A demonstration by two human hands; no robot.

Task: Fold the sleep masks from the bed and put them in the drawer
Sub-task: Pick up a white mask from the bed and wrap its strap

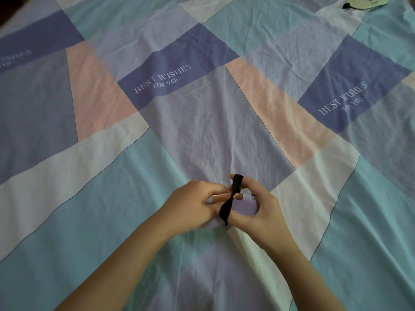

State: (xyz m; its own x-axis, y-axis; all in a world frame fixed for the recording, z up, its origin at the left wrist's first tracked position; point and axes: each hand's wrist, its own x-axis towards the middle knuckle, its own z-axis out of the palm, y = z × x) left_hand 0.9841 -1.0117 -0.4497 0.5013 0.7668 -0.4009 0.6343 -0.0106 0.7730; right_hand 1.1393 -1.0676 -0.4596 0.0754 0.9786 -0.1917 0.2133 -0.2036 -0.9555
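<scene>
A folded lilac sleep mask (pixel 245 207) is held between both hands just above the bedsheet (pixel 202 135), low in the middle of the head view. My left hand (pixel 190 205) grips its left side, mostly covering it. My right hand (pixel 260 207) cups its right side, and the mask's black elastic strap (pixel 231 198) is looped over the right index finger and runs down across the mask. A second, pale green sleep mask (pixel 361 1) with a black strap lies at the far top right edge of the bed, partly cut off.
The bed is covered by a wrinkled patchwork sheet of teal, lilac, pink and white blocks printed "BEST WISHES FOR YOU". A dark strip shows beyond the bed's top left corner (pixel 6 10). No drawer is in view.
</scene>
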